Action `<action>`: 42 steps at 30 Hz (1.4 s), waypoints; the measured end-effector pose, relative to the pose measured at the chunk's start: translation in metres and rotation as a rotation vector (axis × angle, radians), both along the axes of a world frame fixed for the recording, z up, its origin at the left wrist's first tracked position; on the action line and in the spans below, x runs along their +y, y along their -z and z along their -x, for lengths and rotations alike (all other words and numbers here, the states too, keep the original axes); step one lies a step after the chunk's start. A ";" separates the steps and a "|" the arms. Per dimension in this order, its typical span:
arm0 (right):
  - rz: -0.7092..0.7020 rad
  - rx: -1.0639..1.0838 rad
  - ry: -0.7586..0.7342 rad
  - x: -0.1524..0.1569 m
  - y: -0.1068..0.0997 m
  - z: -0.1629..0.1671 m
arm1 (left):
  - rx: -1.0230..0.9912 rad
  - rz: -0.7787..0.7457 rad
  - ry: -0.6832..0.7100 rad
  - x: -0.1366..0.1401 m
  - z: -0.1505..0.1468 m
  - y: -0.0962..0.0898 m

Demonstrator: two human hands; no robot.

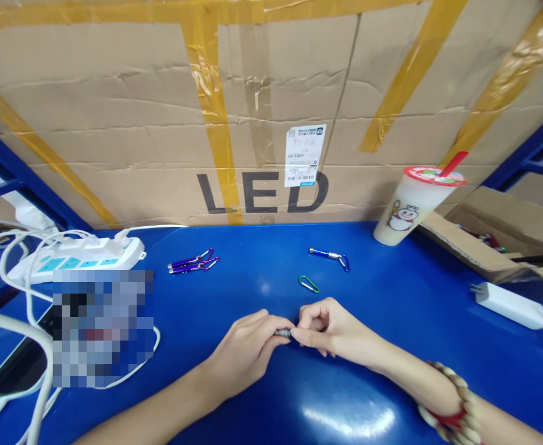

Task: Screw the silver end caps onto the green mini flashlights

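Observation:
Above the blue tabletop, my left hand [248, 346] is closed around a small keychain flashlight [282, 333], of which only a short metallic end shows between the fingers. My right hand [333, 330] pinches at that same end with thumb and forefinger, its other fingers curled. A green carabiner clip [309, 284] lies loose just beyond my hands. Farther back is a blue keychain flashlight [324, 253] with a blue carabiner attached. To the left, two purple keychain flashlights [188, 265] with purple-pink carabiners lie side by side.
A white power strip [81, 256] with tangled cables and a phone [18, 364] occupy the left, beside a blurred patch. At right stand a drink cup [412, 207] with a red straw, an open cardboard box [466, 247] and a white charger [512, 305]. A large carton [136, 123] backs the table.

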State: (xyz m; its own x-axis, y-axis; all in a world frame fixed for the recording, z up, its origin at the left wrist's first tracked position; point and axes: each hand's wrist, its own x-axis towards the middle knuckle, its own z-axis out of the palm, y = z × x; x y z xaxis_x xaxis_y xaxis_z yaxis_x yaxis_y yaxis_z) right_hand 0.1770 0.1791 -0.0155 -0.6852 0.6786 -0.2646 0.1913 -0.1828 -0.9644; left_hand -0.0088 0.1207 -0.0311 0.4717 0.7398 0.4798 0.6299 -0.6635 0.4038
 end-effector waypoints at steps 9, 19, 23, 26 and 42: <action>-0.505 -0.114 0.121 0.004 0.005 -0.003 | -0.107 -0.011 -0.088 0.007 -0.005 0.000; -0.958 -0.073 0.274 0.008 0.016 -0.001 | -0.187 0.283 -0.173 0.011 -0.004 -0.002; -1.146 0.017 0.266 0.011 0.018 -0.006 | -0.193 0.276 -0.173 0.009 -0.004 -0.005; -1.219 0.014 0.323 0.014 0.020 -0.008 | -0.192 0.287 -0.171 0.007 -0.005 -0.007; -1.069 0.054 0.241 0.009 0.014 -0.006 | -0.177 0.287 -0.113 0.003 -0.005 -0.010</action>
